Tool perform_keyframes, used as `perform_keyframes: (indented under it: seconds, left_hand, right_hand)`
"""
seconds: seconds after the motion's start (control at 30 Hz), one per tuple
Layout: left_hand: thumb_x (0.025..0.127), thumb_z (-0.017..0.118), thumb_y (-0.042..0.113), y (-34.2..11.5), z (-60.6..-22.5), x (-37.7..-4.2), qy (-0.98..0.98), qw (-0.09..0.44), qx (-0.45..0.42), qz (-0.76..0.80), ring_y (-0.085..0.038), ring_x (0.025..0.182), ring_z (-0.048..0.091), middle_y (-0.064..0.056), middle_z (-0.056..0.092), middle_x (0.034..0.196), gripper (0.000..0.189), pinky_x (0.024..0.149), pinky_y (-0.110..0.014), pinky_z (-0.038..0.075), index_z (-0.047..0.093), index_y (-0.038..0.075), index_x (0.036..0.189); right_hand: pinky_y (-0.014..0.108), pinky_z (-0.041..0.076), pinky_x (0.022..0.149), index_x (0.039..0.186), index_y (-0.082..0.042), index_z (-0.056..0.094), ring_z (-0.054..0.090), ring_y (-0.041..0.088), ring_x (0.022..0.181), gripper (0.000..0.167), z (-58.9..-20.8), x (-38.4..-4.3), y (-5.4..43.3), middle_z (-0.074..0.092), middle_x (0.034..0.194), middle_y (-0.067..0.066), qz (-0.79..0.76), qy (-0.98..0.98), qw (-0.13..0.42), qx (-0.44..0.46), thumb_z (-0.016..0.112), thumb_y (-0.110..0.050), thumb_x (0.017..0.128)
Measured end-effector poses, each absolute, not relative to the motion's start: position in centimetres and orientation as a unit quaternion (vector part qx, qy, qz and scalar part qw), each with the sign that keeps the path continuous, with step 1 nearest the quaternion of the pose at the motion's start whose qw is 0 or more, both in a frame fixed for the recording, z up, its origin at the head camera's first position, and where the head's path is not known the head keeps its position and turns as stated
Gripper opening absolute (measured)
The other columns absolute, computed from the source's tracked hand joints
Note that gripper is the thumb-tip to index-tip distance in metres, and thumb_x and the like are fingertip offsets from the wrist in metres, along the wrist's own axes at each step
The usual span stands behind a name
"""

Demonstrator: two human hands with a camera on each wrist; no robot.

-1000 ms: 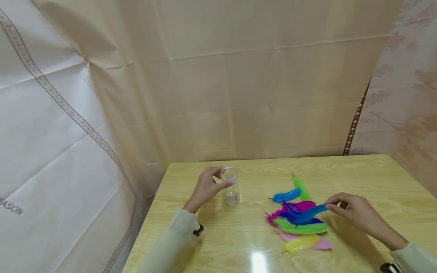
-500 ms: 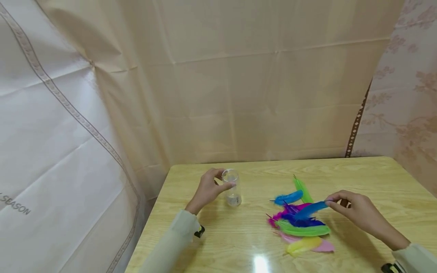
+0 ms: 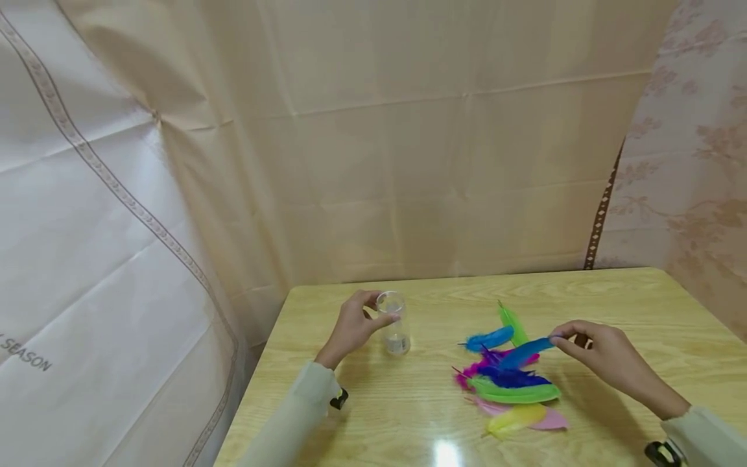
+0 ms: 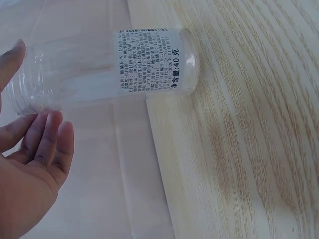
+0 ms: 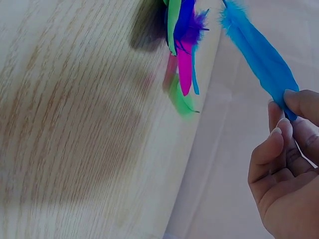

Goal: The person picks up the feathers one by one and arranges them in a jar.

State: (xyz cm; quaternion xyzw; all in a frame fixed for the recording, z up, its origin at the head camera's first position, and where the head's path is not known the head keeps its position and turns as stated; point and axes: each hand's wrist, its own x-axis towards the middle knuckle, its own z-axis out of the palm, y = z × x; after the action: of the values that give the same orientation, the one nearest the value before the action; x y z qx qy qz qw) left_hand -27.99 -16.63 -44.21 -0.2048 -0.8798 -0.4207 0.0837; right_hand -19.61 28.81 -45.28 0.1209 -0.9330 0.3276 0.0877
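My left hand (image 3: 354, 322) grips a clear plastic jar (image 3: 397, 327) near its rim, thumb on one side and fingers on the other. The jar stands upright on the table, open at the top, with a printed label (image 4: 149, 60) low on its side. In my right hand (image 3: 604, 353) the tip of a blue feather (image 5: 264, 57) is pinched between thumb and fingers. That feather slants over the pile, its quill end toward the left. Below it lie a dark blue feather (image 3: 513, 377), a green feather (image 3: 516, 392) and a magenta feather (image 3: 465, 377).
At the pile's front lie a yellow feather (image 3: 516, 420) and a pink feather (image 3: 551, 420). Behind it are another blue feather (image 3: 493, 338) and another green feather (image 3: 512, 322). A beige cloth (image 3: 438, 162) hangs behind the wooden table (image 3: 373, 421).
My right hand has raised the blue feather slightly from the pile, uncovering more of the dark blue one. My left hand and the jar stay as they were.
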Motion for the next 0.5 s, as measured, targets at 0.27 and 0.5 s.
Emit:
perform_keyframes:
  seconds: [0.27, 0.5]
  left_hand:
    - [0.088, 0.082, 0.043, -16.67, -43.72, -27.94, -0.878, 0.082, -0.206, -0.424, -0.022, 0.103, 0.062, -0.005, 0.064, 0.115, 0.056, 0.082, -0.038, 0.054, 0.067, 0.009, 0.13]
    - [0.087, 0.083, 0.046, -16.77, -43.95, -28.08, -0.883, 0.066, -0.198, -0.421, -0.02, 0.103, 0.062, 0.0, 0.063, 0.114, 0.056, 0.084, -0.035, 0.054, 0.068, 0.012, 0.128]
  right_hand:
    - [0.026, 0.047, 0.056, 0.101, -0.017, 0.076, 0.054, 0.005, 0.069, 0.011, -45.01, -20.21, 28.47, 0.067, 0.084, -0.008, 0.335, -0.926, 0.101, 0.138, 0.07, -0.026, 0.101]
    - [0.026, 0.045, 0.053, 0.097, -0.018, 0.076, 0.054, 0.005, 0.067, 0.006, -45.09, -20.46, 27.94, 0.066, 0.079, -0.011, 0.345, -0.917, 0.13, 0.149, 0.073, -0.023, 0.099]
